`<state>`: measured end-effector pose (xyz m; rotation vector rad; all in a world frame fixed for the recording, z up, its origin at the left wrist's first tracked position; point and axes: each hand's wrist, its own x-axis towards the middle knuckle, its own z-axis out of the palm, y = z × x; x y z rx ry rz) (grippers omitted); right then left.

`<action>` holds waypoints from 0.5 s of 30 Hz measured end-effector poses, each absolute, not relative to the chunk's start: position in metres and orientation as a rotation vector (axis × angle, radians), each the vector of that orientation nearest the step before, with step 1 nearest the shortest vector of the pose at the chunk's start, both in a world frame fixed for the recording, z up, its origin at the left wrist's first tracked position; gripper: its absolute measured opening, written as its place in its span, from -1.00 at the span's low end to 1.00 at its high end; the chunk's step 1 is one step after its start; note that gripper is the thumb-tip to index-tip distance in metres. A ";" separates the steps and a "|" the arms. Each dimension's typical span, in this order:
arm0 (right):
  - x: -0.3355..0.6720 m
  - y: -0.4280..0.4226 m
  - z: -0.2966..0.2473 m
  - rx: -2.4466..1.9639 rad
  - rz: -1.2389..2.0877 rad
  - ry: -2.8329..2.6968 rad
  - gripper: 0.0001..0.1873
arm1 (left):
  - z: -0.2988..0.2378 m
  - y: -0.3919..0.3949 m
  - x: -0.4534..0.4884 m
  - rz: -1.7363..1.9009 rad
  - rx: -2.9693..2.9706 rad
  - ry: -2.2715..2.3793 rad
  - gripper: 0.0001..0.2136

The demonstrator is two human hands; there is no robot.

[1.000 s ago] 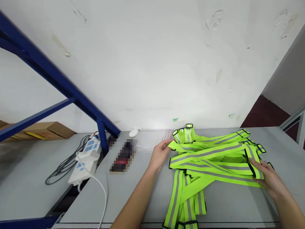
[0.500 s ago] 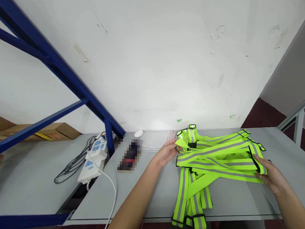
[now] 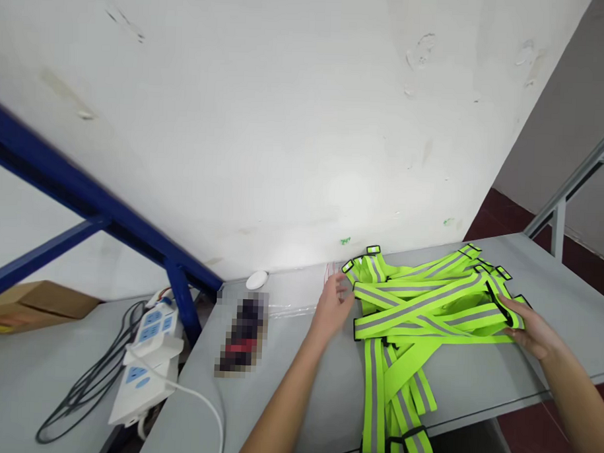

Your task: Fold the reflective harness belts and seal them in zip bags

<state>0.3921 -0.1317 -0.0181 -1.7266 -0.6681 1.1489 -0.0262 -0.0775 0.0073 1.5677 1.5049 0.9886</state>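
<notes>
A neon-yellow reflective vest (image 3: 423,307) made of grey-striped straps lies bundled on the grey table, its black buckles showing at several ends. Some of its straps hang down over the front edge. My right hand (image 3: 536,328) grips the bundle's right end, thumb on top beside a black strip. At the left end, my left hand (image 3: 333,307) is beside the straps with its fingers slightly bent and apart, holding nothing that I can see.
White power strips (image 3: 151,353) with dark cables sit at the left, by a blue metal frame (image 3: 181,295). Left of my arm are a pixelated item (image 3: 243,333), a white oval object (image 3: 256,280) and clear plastic bags (image 3: 292,292). A cardboard box (image 3: 46,303) lies farther left.
My left hand has let go of the strap it held at the left end, and that strap now lies across the bundle. My right hand keeps its grip. The view has shifted.
</notes>
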 end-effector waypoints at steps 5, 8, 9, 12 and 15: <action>0.381 -0.138 0.001 -1.799 1.152 -0.733 -0.60 | 0.020 -0.104 0.029 0.982 2.143 1.480 -0.60; 0.373 -0.142 0.015 -1.875 0.972 -0.973 -0.61 | 0.024 -0.114 0.080 0.809 2.282 1.302 -0.48; 0.371 -0.143 0.019 -1.915 0.857 -1.054 -0.60 | 0.021 -0.114 0.095 0.749 2.312 1.258 -0.44; 0.367 -0.146 0.023 -2.018 0.498 -1.263 -0.57 | -0.002 -0.107 0.124 0.606 2.368 1.236 -0.33; 0.369 -0.148 0.019 -2.023 0.365 -1.364 -0.57 | -0.027 -0.097 0.129 0.529 2.381 1.303 -0.31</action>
